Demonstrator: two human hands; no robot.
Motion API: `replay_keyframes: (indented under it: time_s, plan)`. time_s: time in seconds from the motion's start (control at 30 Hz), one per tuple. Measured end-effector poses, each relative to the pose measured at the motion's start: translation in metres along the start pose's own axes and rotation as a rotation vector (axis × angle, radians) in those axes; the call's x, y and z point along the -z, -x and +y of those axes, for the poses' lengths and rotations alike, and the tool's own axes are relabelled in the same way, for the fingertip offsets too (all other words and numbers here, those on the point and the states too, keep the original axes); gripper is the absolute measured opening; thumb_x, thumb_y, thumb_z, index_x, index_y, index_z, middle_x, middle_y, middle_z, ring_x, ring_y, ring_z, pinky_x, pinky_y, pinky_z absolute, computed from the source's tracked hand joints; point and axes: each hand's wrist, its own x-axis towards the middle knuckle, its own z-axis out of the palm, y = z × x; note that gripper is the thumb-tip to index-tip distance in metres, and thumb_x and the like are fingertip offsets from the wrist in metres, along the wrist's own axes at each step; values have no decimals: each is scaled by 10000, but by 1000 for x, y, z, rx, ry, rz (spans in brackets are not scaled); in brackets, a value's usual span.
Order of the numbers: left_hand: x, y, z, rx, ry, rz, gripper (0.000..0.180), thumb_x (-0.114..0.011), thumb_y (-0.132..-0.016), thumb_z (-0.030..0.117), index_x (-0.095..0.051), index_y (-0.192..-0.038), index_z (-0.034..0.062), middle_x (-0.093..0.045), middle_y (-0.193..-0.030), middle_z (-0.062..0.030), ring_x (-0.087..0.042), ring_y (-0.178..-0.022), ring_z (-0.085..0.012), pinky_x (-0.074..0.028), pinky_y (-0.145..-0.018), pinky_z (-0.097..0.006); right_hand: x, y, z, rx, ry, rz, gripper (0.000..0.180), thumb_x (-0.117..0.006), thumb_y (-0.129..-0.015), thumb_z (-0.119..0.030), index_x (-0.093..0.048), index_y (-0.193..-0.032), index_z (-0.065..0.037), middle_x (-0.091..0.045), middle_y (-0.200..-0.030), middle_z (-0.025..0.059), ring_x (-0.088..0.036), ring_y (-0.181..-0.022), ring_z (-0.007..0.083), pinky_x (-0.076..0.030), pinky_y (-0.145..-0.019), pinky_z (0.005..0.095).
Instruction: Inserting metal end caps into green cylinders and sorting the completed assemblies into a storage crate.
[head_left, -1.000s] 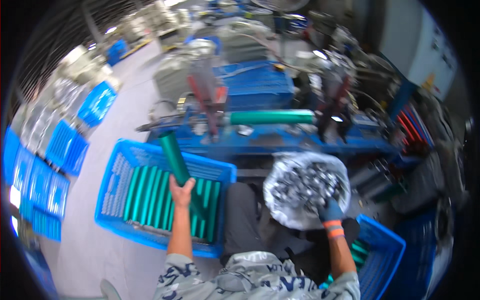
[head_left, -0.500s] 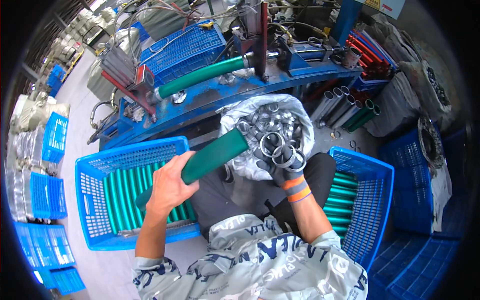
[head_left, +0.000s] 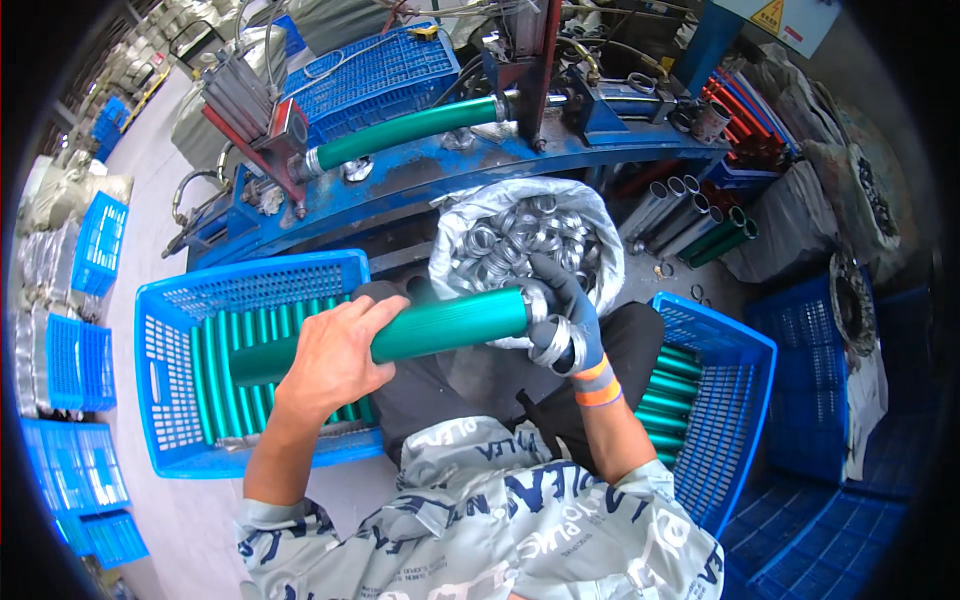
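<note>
My bare left hand (head_left: 340,358) is wrapped round a green tube (head_left: 455,326), which lies nearly level over my lap and points right. At its right end sits a metal ring (head_left: 535,306), at or over the mouth; how far on cannot be told. My right hand (head_left: 582,325), in a grey glove with an orange cuff, is closed on that ring and on more metal rings (head_left: 550,345) hanging below it. Just beyond, a white sack (head_left: 612,230) holds many loose rings (head_left: 525,235).
Blue crates with green tubes flank me, one left (head_left: 155,400) and one right (head_left: 745,400). Ahead stands a blue machine bench (head_left: 420,188) carrying a clamped green tube (head_left: 405,132). Grey and green tubes (head_left: 690,215) lean beside it. Several rings lie on the floor at right.
The tube's right end has swung down and right to meet my right hand. One ring is now at its mouth. My right hand has turned and drawn slightly back from the sack.
</note>
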Motion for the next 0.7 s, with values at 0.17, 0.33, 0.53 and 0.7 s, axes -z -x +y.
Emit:
replay_keyframes:
  time_s: [0.17, 0.33, 0.53, 0.7]
  plan:
    - [-10, 2, -6, 11, 18, -9, 695, -841, -707, 91, -715, -1387, 160, -705, -1014, -98, -749, -965, -350, -601, -802, -485, 3, 2, -1, -106, 52, 21, 957, -994, -888, -173, -490, -1662, 78, -739, -1396, 186, -765, -1185, 244, -665, -962, 361]
    - [-18, 6, -11, 33, 26, -20, 712, -843, -699, 79, -718, -1396, 144, -709, -1032, -103, -746, -976, -357, -602, -823, -485, -2, -1, -2, -170, 118, 30, 898, -969, -892, -101, -526, -1654, 68, -764, -1377, 150, -740, -1191, 185, -607, -1032, 335]
    - [-30, -2, -10, 13, -12, 5, 740, -854, -690, 70, -717, -1414, 130, -712, -1048, -118, -737, -1000, -381, -595, -860, -500, 24, -12, -1, -43, 493, -135, 825, -919, -936, -78, -542, -1661, 36, -745, -1427, 110, -702, -1247, 166, -556, -1094, 331]
    - [-48, -4, -16, 94, 46, 68, 728, -851, -705, 65, -707, -1418, 110, -746, -1141, -117, -746, -1046, -360, -603, -904, -467, 23, -23, -6, -329, -248, -118, 524, -697, -1077, -83, -636, -1589, 13, -771, -1241, 96, -747, -1007, 147, -603, -909, 305]
